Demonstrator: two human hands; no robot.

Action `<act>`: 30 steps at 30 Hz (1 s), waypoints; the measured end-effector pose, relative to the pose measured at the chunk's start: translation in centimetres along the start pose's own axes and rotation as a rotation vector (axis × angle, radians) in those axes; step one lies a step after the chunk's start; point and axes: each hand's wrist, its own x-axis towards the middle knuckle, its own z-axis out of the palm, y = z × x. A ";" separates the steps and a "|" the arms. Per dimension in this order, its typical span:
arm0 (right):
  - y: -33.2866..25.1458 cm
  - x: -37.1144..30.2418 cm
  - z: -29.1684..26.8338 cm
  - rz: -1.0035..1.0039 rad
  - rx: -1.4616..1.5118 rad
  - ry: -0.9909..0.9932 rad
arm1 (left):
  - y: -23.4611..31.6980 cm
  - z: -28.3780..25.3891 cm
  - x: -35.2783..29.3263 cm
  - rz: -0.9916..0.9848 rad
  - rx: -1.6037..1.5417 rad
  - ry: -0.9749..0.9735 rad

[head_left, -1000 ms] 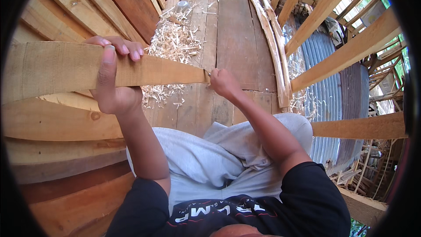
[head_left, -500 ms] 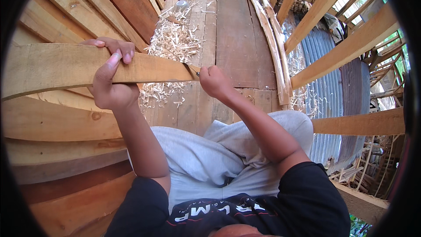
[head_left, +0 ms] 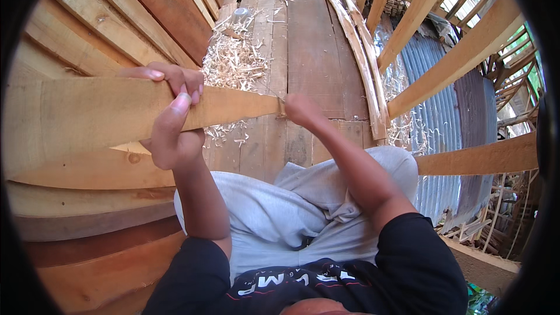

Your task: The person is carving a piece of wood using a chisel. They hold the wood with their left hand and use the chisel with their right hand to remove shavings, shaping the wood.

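A pale wooden board (head_left: 99, 111) reaches in from the left rim and narrows toward its right end. My left hand (head_left: 178, 131) is closed around it, the thumb on the near face and the fingers over the upper edge. At the narrow tip, my right hand (head_left: 301, 109) is a fist, knuckles against or just beside the wood. Whatever sits in that fist is mostly hidden; only a thin, dark sliver shows by the tip, too small to name.
Wood shavings (head_left: 233, 61) are heaped on the plank floor (head_left: 315, 41), with a small clear cup (head_left: 240, 14) among them. Planks (head_left: 87, 23) lean along the left. Long peeled poles (head_left: 356, 46) lie at right, before upright posts (head_left: 461, 58) and corrugated metal sheets (head_left: 429, 81).
The board has shifted right and slightly down, and more of its broad face shows. Both hands moved with it. The dark blade-like piece seen at the tip earlier is now mostly hidden.
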 end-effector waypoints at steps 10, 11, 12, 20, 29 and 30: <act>-7.7 -0.6 -1.0 0.126 0.401 -0.103 | -0.4 -2.2 0.0 -0.037 0.041 0.118; -7.9 -0.5 -0.8 0.096 0.357 -0.082 | -0.4 -2.3 0.3 -0.036 0.089 0.174; -8.2 -0.4 -0.6 0.067 0.314 -0.060 | -0.5 -2.7 0.5 -0.047 0.057 0.187; -7.7 -0.5 -3.2 0.391 0.840 -0.806 | -0.5 -4.0 0.8 -0.072 0.064 0.131; -6.7 -0.4 -6.7 0.214 0.708 -0.282 | 0.4 -4.6 1.2 -0.046 -0.079 -0.274; -6.3 -0.2 -6.9 0.165 0.782 -0.272 | 0.5 -4.7 1.3 -0.035 -0.077 -0.296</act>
